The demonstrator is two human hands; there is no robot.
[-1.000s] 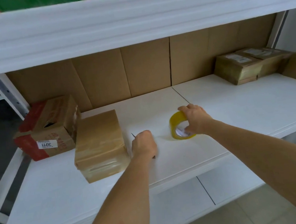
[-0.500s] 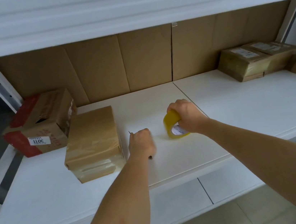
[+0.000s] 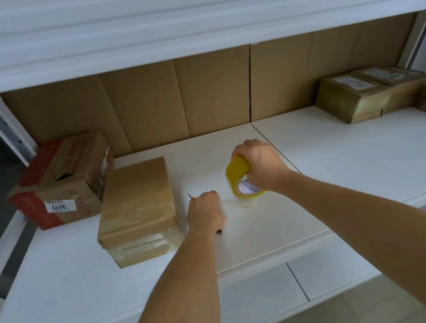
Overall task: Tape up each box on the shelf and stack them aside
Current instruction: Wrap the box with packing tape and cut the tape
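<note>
Taped box [image 3: 138,210] — brown, glossy film over top and front — lies on the white shelf [image 3: 343,171]. Just right of it, left hand [image 3: 205,212] grips a thin blade [image 3: 190,195]; beyond, right hand [image 3: 259,164] clasps the yellow tape roll [image 3: 238,177].

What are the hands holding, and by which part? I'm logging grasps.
Right hand grips the yellow tape roll over its top rim. Left hand fists a thin blade tool around its middle.

Cardboard sheets [image 3: 213,93] line back wall; lower shelf [image 3: 263,287] beneath; tiled floor [image 3: 335,318]
</note>
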